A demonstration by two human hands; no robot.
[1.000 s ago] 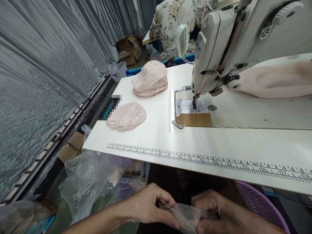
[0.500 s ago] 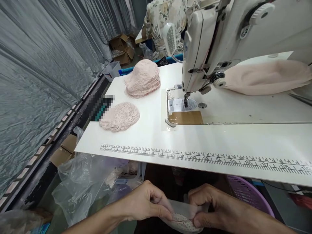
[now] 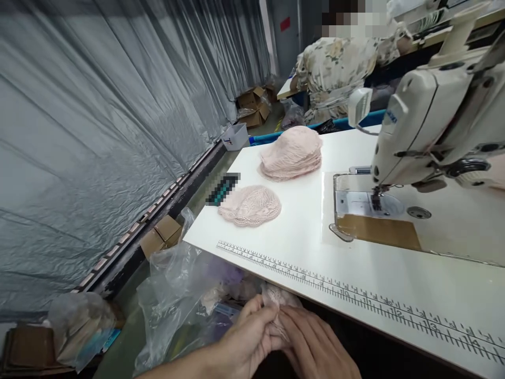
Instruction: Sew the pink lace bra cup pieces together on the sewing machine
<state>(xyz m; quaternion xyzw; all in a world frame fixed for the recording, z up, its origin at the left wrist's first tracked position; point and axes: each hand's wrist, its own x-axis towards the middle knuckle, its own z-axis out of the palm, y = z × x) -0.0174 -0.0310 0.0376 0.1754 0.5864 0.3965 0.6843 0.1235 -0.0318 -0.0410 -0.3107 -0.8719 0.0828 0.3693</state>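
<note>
Just below the table's front edge, my left hand (image 3: 246,334) pinches a pale pink lace fabric piece (image 3: 271,296) between thumb and fingers. My right hand (image 3: 313,337) is closed against the same piece from the right, its fingers held together and covering much of it. The fabric is bunched between both hands, so its full shape is hidden. On the table lies a single pink lace cup piece (image 3: 252,206). Behind it sits a stack of similar pink lace cup pieces (image 3: 292,152).
A sewing machine (image 3: 418,121) stands at the right of the white table (image 3: 300,231), which has a printed ruler (image 3: 321,284) along its front. Clear plastic bags (image 3: 165,305) and a cardboard box (image 3: 161,237) lie at the left. A person in a floral top (image 3: 339,63) sits beyond.
The view has swung left. My hands have come together, from stretching the piece apart to bunching it close under the table edge. The table pieces stay put.
</note>
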